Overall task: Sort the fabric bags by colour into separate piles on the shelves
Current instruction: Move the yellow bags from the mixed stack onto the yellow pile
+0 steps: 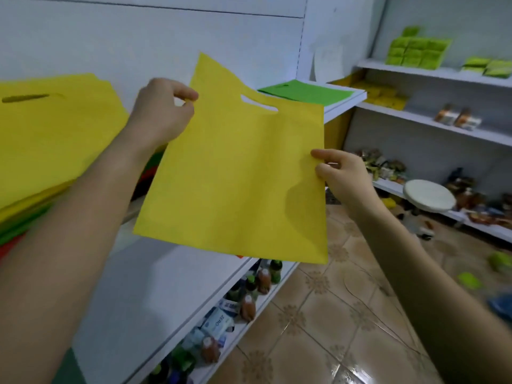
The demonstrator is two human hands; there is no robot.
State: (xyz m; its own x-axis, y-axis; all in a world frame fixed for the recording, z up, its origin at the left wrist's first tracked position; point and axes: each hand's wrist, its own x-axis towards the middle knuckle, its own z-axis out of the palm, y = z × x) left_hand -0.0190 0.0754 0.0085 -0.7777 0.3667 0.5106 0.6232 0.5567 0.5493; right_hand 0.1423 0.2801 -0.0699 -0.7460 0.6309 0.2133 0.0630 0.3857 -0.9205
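White shelving ran along the walls of a small shop, above a tiled floor (318,314), with bottles (263,278) crowded on the lowest shelf and a round stool (429,195) standing further off.

Both hands held one yellow bag (235,176) up in the air, spread nearly flat in front of the shelves and touching none of them. The left hand (163,112) pinched its upper left edge between thumb and curled fingers, close to the cut-out handle slot. The right hand (343,176) pinched the right edge about halfway down, thumb on the near face.

To the left, a stack (55,128) lay on a shelf with yellow bags on top and green and red edges (16,225) showing beneath. Further along, a single green bag (307,92) lay flat on a higher shelf (346,102).

By my reading, the step in hand was the carrying of one yellow bag towards its pile. Green had a place begun on the far shelf. Whether the left stack was the yellow pile or the unsorted supply could not be told for certain, though the mixed colours underneath suggested the supply.

The next move called for choosing a spot for yellow well apart from the green, then lowering the bag flat with the edges squared. The limp fabric could fold as it was released.
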